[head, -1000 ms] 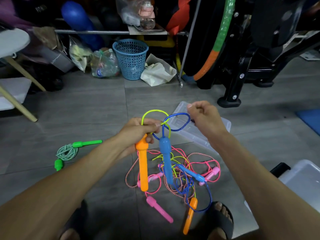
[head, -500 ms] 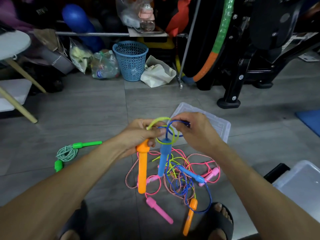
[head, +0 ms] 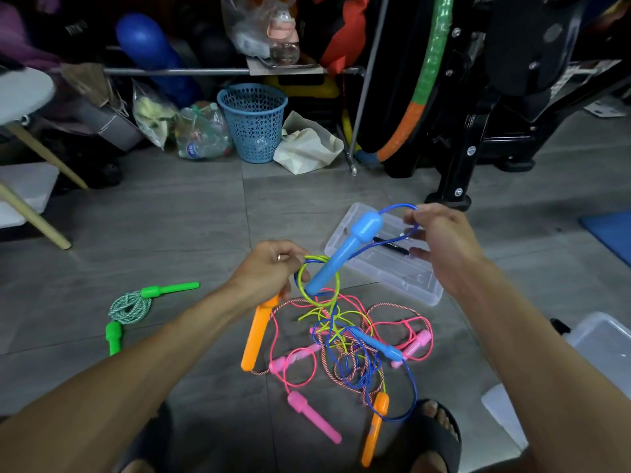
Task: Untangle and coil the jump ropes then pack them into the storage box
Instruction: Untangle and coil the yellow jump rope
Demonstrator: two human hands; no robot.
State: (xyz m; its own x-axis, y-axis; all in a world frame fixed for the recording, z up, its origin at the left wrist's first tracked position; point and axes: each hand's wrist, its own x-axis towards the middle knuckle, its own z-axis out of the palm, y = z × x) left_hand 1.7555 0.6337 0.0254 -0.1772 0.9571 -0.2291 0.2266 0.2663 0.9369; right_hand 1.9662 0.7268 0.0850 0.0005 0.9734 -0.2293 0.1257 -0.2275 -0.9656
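My left hand [head: 269, 268] grips the yellow-green cord loop [head: 319, 281] and the top of an orange handle [head: 257, 332] that hangs down. My right hand [head: 440, 244] pinches the blue cord [head: 397, 208] and lifts the blue handle [head: 345, 256], whose lower end passes through the yellow-green loop. Below lies a tangle of ropes [head: 351, 349] with pink, blue and orange handles on the grey floor. A coiled green rope [head: 131, 307] with green handles lies to the left. The clear storage box [head: 382, 271] sits behind the tangle.
A second clear bin [head: 604, 343] stands at the right edge. A blue basket [head: 254, 121], bags and bottles line the back. Black exercise equipment [head: 478, 114] stands at the back right. My sandalled feet [head: 433, 435] are beside the tangle.
My right hand has moved up and to the right, pulling the blue cord and swinging the blue handle from hanging down to tilted up through the yellow-green loop. The left hand stayed put.
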